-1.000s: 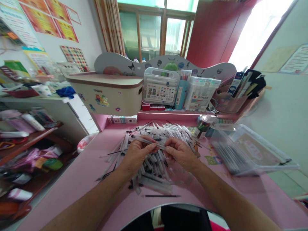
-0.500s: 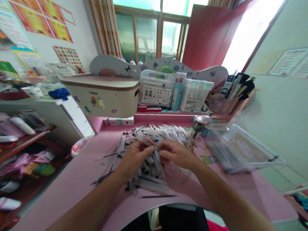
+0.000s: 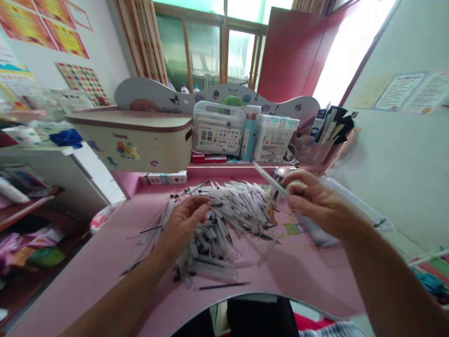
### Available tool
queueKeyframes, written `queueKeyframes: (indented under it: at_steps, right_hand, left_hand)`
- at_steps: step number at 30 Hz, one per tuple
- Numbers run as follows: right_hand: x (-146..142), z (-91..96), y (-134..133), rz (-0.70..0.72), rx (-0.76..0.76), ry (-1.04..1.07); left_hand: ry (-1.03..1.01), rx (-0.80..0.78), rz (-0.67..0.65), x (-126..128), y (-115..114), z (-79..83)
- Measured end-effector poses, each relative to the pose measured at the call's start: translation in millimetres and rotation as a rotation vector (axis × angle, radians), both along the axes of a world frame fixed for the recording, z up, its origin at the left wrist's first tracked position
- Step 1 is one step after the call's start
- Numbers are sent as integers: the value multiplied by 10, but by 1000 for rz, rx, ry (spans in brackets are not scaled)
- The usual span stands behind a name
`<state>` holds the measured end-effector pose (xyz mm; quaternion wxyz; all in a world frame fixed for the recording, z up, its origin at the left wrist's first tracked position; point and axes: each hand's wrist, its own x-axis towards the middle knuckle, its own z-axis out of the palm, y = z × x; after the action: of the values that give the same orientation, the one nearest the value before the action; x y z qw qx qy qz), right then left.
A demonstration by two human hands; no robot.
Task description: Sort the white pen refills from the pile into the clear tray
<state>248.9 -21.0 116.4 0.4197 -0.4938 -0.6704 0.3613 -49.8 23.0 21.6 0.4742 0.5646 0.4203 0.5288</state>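
Observation:
My right hand (image 3: 315, 201) is raised to the right of the pile, pinching a pen (image 3: 268, 178) with a whitish barrel that points up and to the left. Over the left side of the heap of pens and clear barrels (image 3: 245, 201), my left hand (image 3: 185, 222) has its thumb and forefinger drawn together; what they hold, if anything, I cannot make out. A dark thin refill (image 3: 222, 285) lies at the front of the pink desk (image 3: 280, 285). Partly behind my right hand is a clear plastic box (image 3: 354, 201) with pens lying in it.
On the shelf above the desk stand a beige lidded bin (image 3: 140, 145), a clear carry case (image 3: 219, 131), a blue pencil holder (image 3: 248, 138), a marker box (image 3: 277, 140) and a pink cup of stationery (image 3: 314, 149). A can's rim (image 3: 282, 172) shows behind my right hand.
My right hand has moved away from the left one, up and to the right, carrying a pen. My left hand stays over the pile. The view has turned slightly to the right.

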Motion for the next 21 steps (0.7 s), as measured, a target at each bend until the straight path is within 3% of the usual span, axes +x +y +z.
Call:
queueKeyframes:
  at_steps: [4, 7, 11, 16, 21]
  right_hand:
    - [678, 172, -134, -311, 7, -85]
    - [1074, 207, -184, -421, -56, -97]
    - [1350, 180, -149, -550, -112, -322]
    - [1458, 63, 106, -442, -143, -492]
    - [1532, -226, 491, -341, -290, -542]
  left_hand:
    - [-22, 4, 92, -44, 53, 1]
    - [-46, 10, 155, -87, 99, 18]
    - [-21, 1, 250, -168, 191, 29]
    - [16, -10, 359, -282, 362, -35]
    - [31, -35, 421, -373, 487, -120]
